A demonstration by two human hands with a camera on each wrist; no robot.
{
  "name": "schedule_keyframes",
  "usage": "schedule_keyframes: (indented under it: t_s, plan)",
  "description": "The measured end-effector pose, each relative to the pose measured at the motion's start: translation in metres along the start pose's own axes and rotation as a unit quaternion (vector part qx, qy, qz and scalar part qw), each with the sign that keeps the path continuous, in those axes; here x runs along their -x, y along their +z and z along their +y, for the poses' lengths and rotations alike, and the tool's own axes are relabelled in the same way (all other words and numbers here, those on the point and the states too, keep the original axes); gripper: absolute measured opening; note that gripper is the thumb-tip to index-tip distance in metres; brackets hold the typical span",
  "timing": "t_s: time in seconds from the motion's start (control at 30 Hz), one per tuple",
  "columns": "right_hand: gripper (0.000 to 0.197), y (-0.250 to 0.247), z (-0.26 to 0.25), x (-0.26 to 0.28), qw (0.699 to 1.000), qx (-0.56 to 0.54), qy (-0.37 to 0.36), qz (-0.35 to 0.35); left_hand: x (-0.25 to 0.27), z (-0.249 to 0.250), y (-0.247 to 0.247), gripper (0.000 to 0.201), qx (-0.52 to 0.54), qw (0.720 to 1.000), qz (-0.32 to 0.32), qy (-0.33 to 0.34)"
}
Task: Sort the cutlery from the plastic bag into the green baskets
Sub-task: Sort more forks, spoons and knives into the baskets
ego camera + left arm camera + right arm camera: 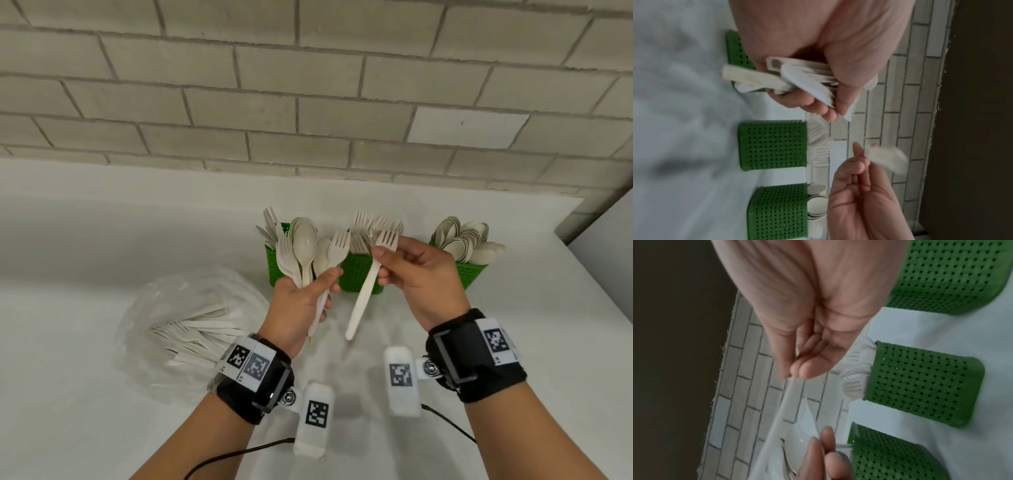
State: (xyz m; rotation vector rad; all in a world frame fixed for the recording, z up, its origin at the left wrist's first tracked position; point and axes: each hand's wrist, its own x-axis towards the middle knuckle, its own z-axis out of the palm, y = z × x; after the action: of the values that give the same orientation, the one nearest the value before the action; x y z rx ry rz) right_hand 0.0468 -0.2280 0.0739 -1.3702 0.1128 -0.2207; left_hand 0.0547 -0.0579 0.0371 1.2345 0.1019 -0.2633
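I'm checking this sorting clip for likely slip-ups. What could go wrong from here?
The left hand grips a mixed bundle of forks and spoons loosely fanned; one could slip out. The right hand only pinches the single fork near its head, so it may swing or drop. The middle basket is already crowded with forks, so insertion could snag.

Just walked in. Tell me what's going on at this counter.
A person is sorting pale disposable cutlery into three green baskets standing against the brick wall. The left hand grips a mixed bunch of forks and spoons. The right hand pinches a single fork near its head, held in front of the middle basket, which already holds forks. The right basket holds spoons. More cutlery lies in the plastic bag on the left.
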Motion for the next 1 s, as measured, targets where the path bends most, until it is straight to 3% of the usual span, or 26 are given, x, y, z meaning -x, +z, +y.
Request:
schedule_keyframes:
  t_s: [0.13, 0.33, 0.43, 0.53, 0.6, 0.7, 0.77, 0.87, 0.93, 1.0]
  plan:
    - [0.035, 0.006, -0.005, 0.0, 0.997, 0.015, 0.027, -0.072, -0.003, 0.003, -0.001, 0.033, -0.006, 1.0, -0.007, 0.008]
    - [0.031, 0.017, 0.005, -0.004, 0.997, 0.059, 0.029, -0.032, 0.002, 0.007, 0.005, 0.019, 0.003, 0.995, -0.078, 0.053]
    - [0.008, 0.019, 0.0, -0.007, 0.999, 0.047, -0.004, 0.012, 0.002, 0.009, 0.001, 0.025, -0.044, 0.997, -0.064, 0.024]
    - [0.016, 0.019, -0.012, -0.009, 0.997, -0.052, -0.009, 0.059, -0.001, 0.005, -0.006, 0.025, -0.081, 0.996, -0.022, 0.015]
    - [0.01, 0.024, -0.016, -0.006, 0.996, -0.064, 0.003, 0.059, -0.003, 0.001, -0.008, 0.024, -0.141, 0.989, 0.009, 0.048]
    - [0.015, 0.037, -0.019, 0.007, 0.993, 0.113, -0.031, -0.012, -0.009, -0.003, -0.009, 0.005, -0.238, 0.962, 0.025, 0.129]
    - [0.02, 0.05, -0.018, 0.018, 0.963, 0.245, -0.078, -0.08, -0.009, -0.006, -0.009, 0.028, -0.319, 0.93, 0.006, 0.185]
    - [0.03, 0.06, -0.008, 0.02, 0.914, 0.378, -0.137, -0.047, -0.005, -0.008, -0.005, 0.038, -0.4, 0.89, 0.0, 0.222]
    - [0.024, 0.058, -0.002, 0.016, 0.898, 0.407, -0.165, -0.029, -0.002, -0.009, -0.001, 0.037, -0.388, 0.895, 0.039, 0.215]
    - [0.012, 0.053, 0.001, 0.011, 0.922, 0.362, -0.134, -0.035, 0.0, -0.007, 0.0, 0.044, -0.322, 0.927, 0.022, 0.191]
